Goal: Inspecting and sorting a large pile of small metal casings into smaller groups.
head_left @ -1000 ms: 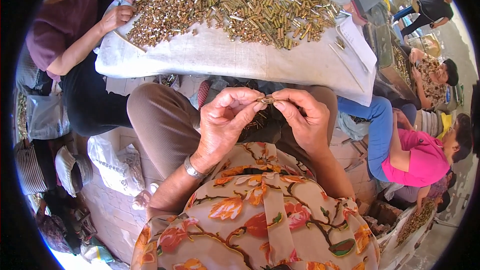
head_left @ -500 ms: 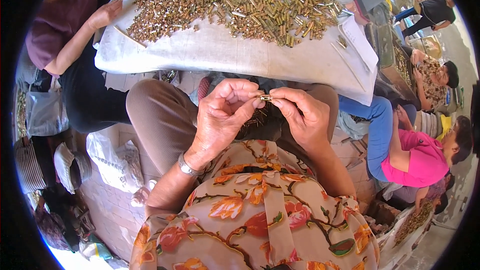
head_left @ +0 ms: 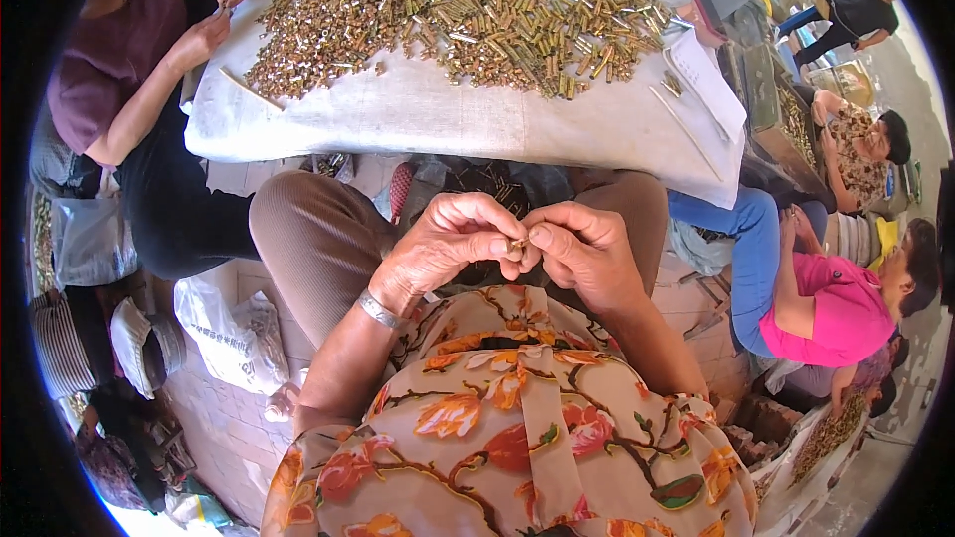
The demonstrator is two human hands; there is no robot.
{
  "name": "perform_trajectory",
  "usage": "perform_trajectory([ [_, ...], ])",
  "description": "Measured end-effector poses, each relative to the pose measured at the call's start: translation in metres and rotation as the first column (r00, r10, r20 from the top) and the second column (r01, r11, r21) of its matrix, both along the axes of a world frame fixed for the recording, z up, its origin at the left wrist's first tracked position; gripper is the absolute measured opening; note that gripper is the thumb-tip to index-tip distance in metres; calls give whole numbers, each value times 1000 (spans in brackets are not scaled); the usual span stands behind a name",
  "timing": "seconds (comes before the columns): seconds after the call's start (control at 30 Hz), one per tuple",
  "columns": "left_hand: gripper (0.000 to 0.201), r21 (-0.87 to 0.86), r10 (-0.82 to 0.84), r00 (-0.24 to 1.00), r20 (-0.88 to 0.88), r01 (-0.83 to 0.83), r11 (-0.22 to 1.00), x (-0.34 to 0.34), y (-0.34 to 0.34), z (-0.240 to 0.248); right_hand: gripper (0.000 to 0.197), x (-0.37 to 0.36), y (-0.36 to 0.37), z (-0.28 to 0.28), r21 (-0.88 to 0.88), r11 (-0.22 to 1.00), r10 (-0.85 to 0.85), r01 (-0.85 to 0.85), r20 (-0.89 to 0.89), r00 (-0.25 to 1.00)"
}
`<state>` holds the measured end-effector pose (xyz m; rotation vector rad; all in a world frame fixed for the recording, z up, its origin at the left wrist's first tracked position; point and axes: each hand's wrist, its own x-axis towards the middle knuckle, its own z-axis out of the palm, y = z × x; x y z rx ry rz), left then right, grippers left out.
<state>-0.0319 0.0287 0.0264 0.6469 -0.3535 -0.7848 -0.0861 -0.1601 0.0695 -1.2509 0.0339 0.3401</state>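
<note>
My left hand (head_left: pixel 450 244) and my right hand (head_left: pixel 589 257) meet above my lap, fingertips touching. Between them is a small brass-coloured metal piece (head_left: pixel 518 243), mostly covered by the fingers. The left thumb and forefinger pinch it, and the right thumb and forefinger press on its other side. Beyond my knees, a large heap of short brass-coloured metal tubes (head_left: pixel 537 25) lies on the pale table cover (head_left: pixel 398 119). Smaller nut-like metal pieces (head_left: pixel 313 45) are heaped at its left.
Thin sticks lie near both table ends, one at the left (head_left: pixel 251 89). A paper pad (head_left: pixel 708 85) rests at the right. A co-worker's hands (head_left: pixel 214 15) handle something small at far left. A white plastic bag (head_left: pixel 229 338) stands on the brick floor. Other people sit at right.
Both hands have come lower and closer to my body, and the fingers have closed further over the metal piece, which showed more plainly before. The view has shifted slightly.
</note>
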Motion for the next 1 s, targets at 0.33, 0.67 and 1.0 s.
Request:
perform_trajectory([
  [0.33,16,-113,-6,989,-149,-11,994,9,-12,-21,19,14,-2,-12,100,992,-71,81,-107,992],
  [0.67,19,62,139,967,-212,-128,990,8,-12,-24,17,20,4,-9,-197,957,-190,211,117,975],
  [1.0,15,336,269,963,-25,-245,910,4,-7,-7,11,17,7,-18,-514,779,-74,360,495,866],
])
